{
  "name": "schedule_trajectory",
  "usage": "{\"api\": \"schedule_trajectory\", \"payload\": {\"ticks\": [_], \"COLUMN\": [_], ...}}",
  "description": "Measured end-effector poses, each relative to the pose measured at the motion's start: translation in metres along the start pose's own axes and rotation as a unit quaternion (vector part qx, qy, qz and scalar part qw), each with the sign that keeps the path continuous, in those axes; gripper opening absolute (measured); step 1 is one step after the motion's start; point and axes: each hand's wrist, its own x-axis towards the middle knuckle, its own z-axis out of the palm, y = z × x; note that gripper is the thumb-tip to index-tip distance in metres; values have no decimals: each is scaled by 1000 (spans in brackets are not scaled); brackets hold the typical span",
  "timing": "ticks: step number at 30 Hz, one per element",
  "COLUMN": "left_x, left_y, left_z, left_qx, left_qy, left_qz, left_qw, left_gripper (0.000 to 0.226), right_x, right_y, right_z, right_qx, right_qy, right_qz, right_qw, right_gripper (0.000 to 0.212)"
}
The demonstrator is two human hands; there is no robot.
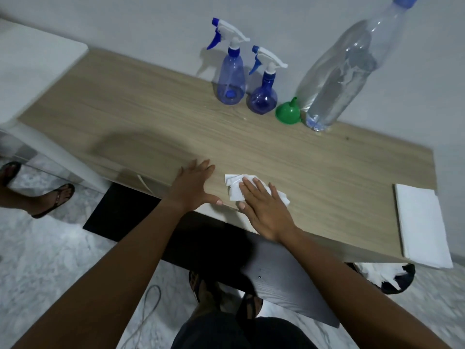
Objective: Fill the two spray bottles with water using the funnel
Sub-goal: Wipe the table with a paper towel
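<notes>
Both hands lie flat near the front edge of the wood-grain table. The left hand rests palm down on the bare top, fingers straight and spread, grasping nothing; the right hand is just beside it, its straight fingers pressing on a crumpled white tissue without curling round it.

The task's things stand in a row at the back of the table, against the pale wall and well apart from the hands. The taller spray bottle is furthest left, translucent blue with a white and blue trigger head on; the shorter spray bottle, round-bodied, is just beside it to the right, its trigger head also on; I cannot tell how much water either holds. The green funnel sits on its wide rim with the spout pointing up, between the shorter spray bottle and a large clear water bottle; that one stands upright, capped in blue, with water in it.

A stack of white paper lies at the table's right end; a dark bin shows beneath that end. On the marbled floor, another person's sandalled foot stands at the left.
</notes>
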Motion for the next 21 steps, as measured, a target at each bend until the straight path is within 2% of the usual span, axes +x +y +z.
{"api": "schedule_trajectory", "payload": {"ticks": [6, 13, 16, 18, 21], "left_x": [9, 8, 1, -6, -19], "left_y": [11, 12, 8, -4, -41], "left_z": [9, 3, 1, -3, -13], "left_qx": [9, 4, -55, -105, -112], "left_qy": [3, -15, -8, 31, 81], "left_qz": [-17, -19, -19, -32, -83], "left_qw": [1000, 1000, 998, 993, 987], "left_gripper": [113, 116, 109, 100, 97], "right_x": [26, 53, 55, 61, 79], "right_y": [36, 35, 19, 1, -24], "right_z": [-23, -32, -29, -23, -14], "right_qx": [53, 62, 64, 39, 2], "right_qy": [51, 55, 10, -30, -47], "right_qz": [109, 151, 88, 22, -45], "right_qw": [991, 985, 994, 999, 998], "right_gripper": [62, 65, 63, 63, 62]}}
